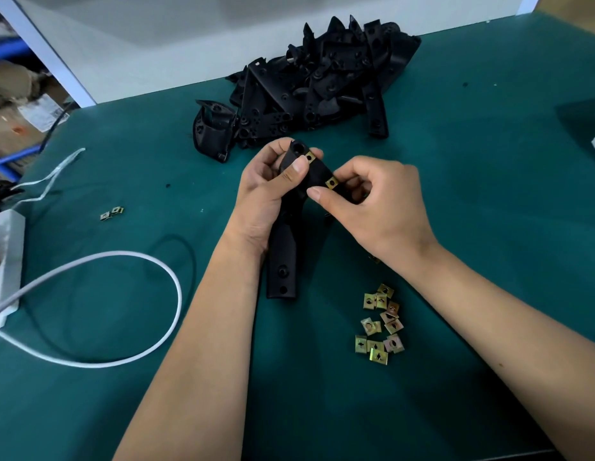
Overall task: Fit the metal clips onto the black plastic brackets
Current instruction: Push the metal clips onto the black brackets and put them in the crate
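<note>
While both forearms reach in over a dark green surface (489, 194), a person holds one long black plastic bracket (284, 247) between two bare hands. The left hand (266, 191) wraps the bracket's upper part, fingers curled behind it and the thumb pressed flat on its front. The bracket's lower end points back toward the person, and whether it touches the surface cannot be told. A brass-coloured metal clip (310, 157) sits on the bracket near the top, just beside the left thumb. The right hand (379, 207) has its fingers bent inward and pinches a second clip (331, 183) against the bracket's right edge, thumb tip just below it. Near the right forearm, a loose cluster of spare clips (380, 324) lies on the surface. Beyond the hands, a heap of black brackets (319, 84) is piled against a white back panel (156, 54). To the left lie two stray clips (112, 212), a looping white cable (123, 254) and a white power strip (5, 261).
</note>
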Demonstrator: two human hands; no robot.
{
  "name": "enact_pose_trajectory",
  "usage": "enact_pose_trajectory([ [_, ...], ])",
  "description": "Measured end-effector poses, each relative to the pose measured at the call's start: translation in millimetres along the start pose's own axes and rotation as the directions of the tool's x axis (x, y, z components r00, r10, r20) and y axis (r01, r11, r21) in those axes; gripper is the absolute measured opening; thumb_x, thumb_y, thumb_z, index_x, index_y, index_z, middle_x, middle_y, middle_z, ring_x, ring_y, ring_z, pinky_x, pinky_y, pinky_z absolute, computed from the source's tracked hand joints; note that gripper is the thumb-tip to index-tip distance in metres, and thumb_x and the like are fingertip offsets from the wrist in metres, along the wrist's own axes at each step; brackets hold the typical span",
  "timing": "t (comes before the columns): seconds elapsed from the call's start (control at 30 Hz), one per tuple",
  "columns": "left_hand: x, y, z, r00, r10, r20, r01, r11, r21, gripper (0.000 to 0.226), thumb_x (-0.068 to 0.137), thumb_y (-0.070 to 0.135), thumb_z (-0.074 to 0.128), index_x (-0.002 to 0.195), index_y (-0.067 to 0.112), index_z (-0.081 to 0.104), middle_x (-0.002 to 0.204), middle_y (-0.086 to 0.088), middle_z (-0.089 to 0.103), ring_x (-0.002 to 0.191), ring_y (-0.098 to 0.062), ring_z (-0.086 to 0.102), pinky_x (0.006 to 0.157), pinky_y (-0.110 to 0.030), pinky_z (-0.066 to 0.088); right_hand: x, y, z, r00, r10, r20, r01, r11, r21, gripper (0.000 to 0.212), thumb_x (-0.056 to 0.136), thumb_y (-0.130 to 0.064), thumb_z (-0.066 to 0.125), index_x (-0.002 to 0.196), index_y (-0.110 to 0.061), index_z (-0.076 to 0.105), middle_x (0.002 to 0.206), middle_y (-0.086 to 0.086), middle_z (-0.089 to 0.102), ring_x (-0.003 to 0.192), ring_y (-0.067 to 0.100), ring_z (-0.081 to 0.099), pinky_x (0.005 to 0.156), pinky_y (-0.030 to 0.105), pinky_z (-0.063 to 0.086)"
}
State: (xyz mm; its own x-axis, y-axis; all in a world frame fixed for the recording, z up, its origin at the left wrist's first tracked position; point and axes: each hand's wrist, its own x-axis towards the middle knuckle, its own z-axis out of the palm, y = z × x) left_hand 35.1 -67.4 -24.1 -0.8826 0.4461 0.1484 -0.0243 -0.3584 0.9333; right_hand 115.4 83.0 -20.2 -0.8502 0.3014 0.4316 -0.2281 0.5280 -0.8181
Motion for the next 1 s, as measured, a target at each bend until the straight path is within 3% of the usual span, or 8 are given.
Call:
enact_pose_trajectory([
  [0.17,-1.4,0.4,3.7,0.998,-0.053,-0.013,0.054,0.999,0.011,0.006,0.097,0.007,0.063,0.103,0.011,0.062,0.115,-0.013,0.071,0.092,-0.025,0.066,0.081,-0.036,0.057,2.1,2.1,0.7,1.000,0.018,0.013,-0.018,0.999,-0.043,0.024,0.083,-0.038,0.085,0.075,-0.019,0.073,0.062,-0.008,0.067,0.058,0.011,0.062,0.053,0.024,0.050],
  [0.23,-1.9,1.4,7.0,0.995,-0.099,-0.029,0.099,0.995,-0.020,0.004,0.100,0.013,0.060,0.100,0.010,0.059,0.107,-0.015,0.066,0.084,-0.023,0.062,0.076,-0.035,0.054,3.0,3.7,0.3,0.999,0.035,0.031,-0.034,0.998,-0.058,0.025,0.084,-0.038,0.084,0.074,-0.018,0.072,0.061,-0.007,0.066,0.057,0.013,0.061,0.055,0.031,0.051],
  [0.33,-2.1,2.9,8.3,0.988,-0.129,-0.081,0.133,0.990,0.048,0.019,0.102,0.026,0.059,0.095,0.008,0.057,0.090,-0.016,0.055,0.072,-0.022,0.055,0.067,-0.032,0.049,4.7,4.1,-1.9,0.998,0.034,0.044,-0.030,0.996,-0.083,0.026,0.085,-0.038,0.084,0.075,-0.017,0.072,0.061,-0.006,0.066,0.056,0.015,0.061,0.056,0.035,0.051],
  [0.47,-1.7,10.5,7.0,0.982,-0.159,-0.097,0.170,0.978,0.119,0.018,0.098,0.022,0.061,0.085,0.009,0.056,0.077,-0.008,0.056,0.063,-0.019,0.054,0.059,-0.028,0.050,4.8,1.4,-3.7,0.997,-0.009,0.071,0.019,0.991,-0.133,0.023,0.085,-0.037,0.084,0.080,-0.017,0.073,0.061,-0.008,0.064,0.054,0.010,0.058,0.050,0.025,0.047],
  [0.6,2.0,16.0,6.5,0.961,-0.229,-0.157,0.261,0.939,0.225,0.025,0.092,0.025,0.066,0.069,0.018,0.064,0.068,-0.003,0.059,0.056,-0.017,0.055,0.052,-0.027,0.049,4.1,0.0,-3.6,0.994,-0.021,0.105,0.039,0.984,-0.175,0.024,0.084,-0.036,0.084,0.082,-0.016,0.073,0.061,-0.008,0.065,0.055,0.012,0.060,0.056,0.035,0.052],
  [0.77,4.6,18.5,4.1,0.933,-0.308,-0.185,0.349,0.898,0.266,0.032,0.096,0.025,0.067,0.066,0.019,0.076,0.069,-0.004,0.064,0.059,-0.018,0.059,0.057,-0.030,0.052,2.0,3.7,-1.0,0.996,-0.019,0.086,0.035,0.981,-0.191,0.025,0.083,-0.035,0.084,0.080,-0.014,0.071,0.062,-0.005,0.065,0.056,0.015,0.059,0.058,0.038,0.051],
  [0.9,5.1,15.5,11.1,0.932,-0.291,-0.215,0.340,0.908,0.247,0.030,0.095,0.022,0.065,0.065,0.019,0.067,0.065,-0.002,0.057,0.054,-0.017,0.054,0.052,-0.026,0.048,3.2,0.8,-1.2,0.993,-0.025,0.117,0.047,0.981,-0.189,0.026,0.084,-0.037,0.083,0.081,-0.013,0.072,0.062,-0.004,0.066,0.058,0.015,0.061,0.059,0.038,0.051],
  [1.0,3.5,9.8,17.2,0.949,-0.205,-0.241,0.277,0.906,0.319,0.037,0.105,0.033,0.054,0.075,0.010,0.057,0.065,-0.003,0.050,0.056,-0.016,0.049,0.054,-0.027,0.043,4.5,-3.3,-3.2,0.989,0.005,0.149,0.004,0.998,-0.058,0.037,0.090,-0.043,0.076,0.072,-0.012,0.069,0.058,-0.003,0.063,0.055,0.012,0.060,0.056,0.031,0.048],
])
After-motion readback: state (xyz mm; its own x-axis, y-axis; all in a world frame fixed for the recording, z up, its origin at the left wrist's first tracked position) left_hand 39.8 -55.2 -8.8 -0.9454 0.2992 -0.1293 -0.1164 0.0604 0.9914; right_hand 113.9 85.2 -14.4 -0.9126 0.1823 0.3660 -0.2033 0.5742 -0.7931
